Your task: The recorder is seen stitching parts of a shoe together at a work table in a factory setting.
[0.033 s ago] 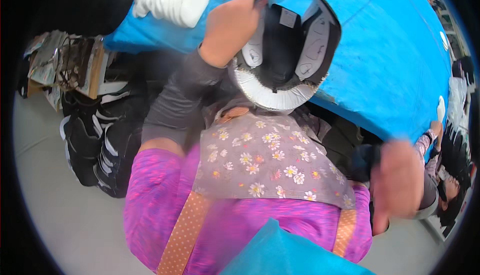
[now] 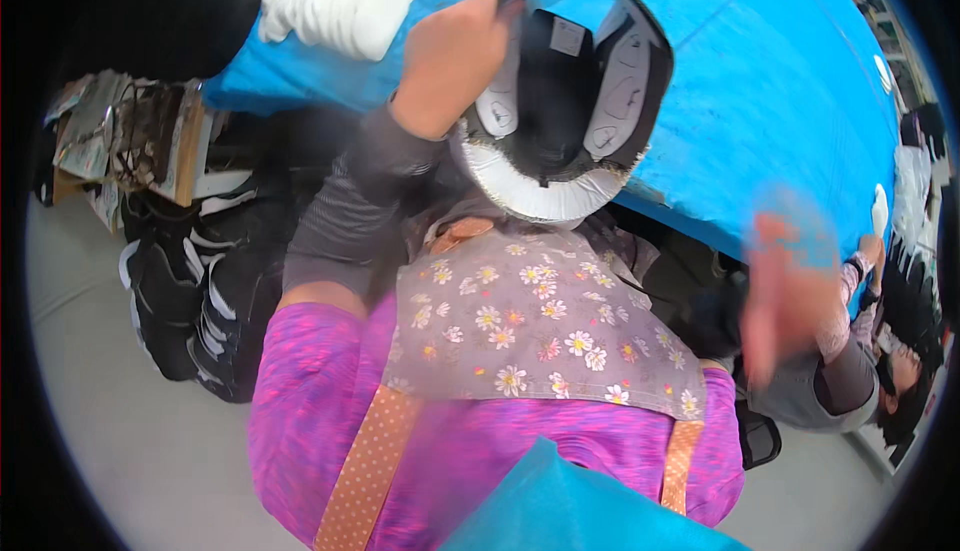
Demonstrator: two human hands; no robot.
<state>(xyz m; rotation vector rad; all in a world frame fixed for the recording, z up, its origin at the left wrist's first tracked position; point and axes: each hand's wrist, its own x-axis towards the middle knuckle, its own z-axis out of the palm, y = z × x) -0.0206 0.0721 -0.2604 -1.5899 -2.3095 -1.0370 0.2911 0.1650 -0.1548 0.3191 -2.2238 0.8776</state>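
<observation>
My left hand (image 2: 455,66) grips the upper left rim of a black shoe upper (image 2: 618,91). The shoe upper is raised over the near edge of the blue-covered table (image 2: 740,131), its hollow side facing me. Pale panels with pen marks line its sides, and a white gathered band curves along its lower end. My right hand (image 2: 790,261) is off to the right by the table edge, away from the shoe upper. Motion smears its fingers, and I make out nothing held in it.
A stack of white pieces (image 2: 345,1) lies on the table at the upper left, beside a dark pile (image 2: 150,11). Black-and-white shoes (image 2: 200,291) stand below, near a cluttered shelf (image 2: 130,141). Another person's hand (image 2: 870,249) rests at the table's right edge.
My right hand has moved up and away from me, toward the table edge. In my left hand the shoe upper has shifted very slightly left.
</observation>
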